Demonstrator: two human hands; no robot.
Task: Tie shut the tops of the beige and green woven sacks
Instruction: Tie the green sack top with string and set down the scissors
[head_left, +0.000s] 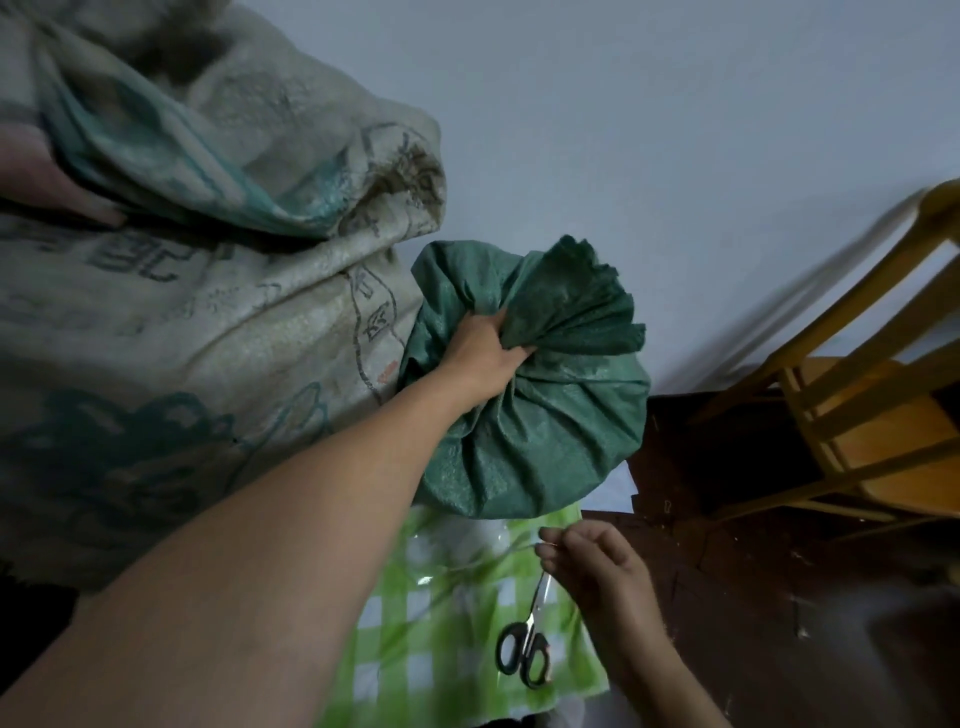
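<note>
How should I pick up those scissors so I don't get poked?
Take the scissors by their black handle loops, coming from the near edge of the green checked cloth. The shut blades point away, toward the right hand.

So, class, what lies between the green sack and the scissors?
In the head view, green checked cloth, crossed by a thin strand that the right hand pinches.

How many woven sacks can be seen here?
2. The big beige sack fills the left side; the smaller green sack stands right of it, its gathered top gripped by the left hand. More may lie outside the view.
</note>
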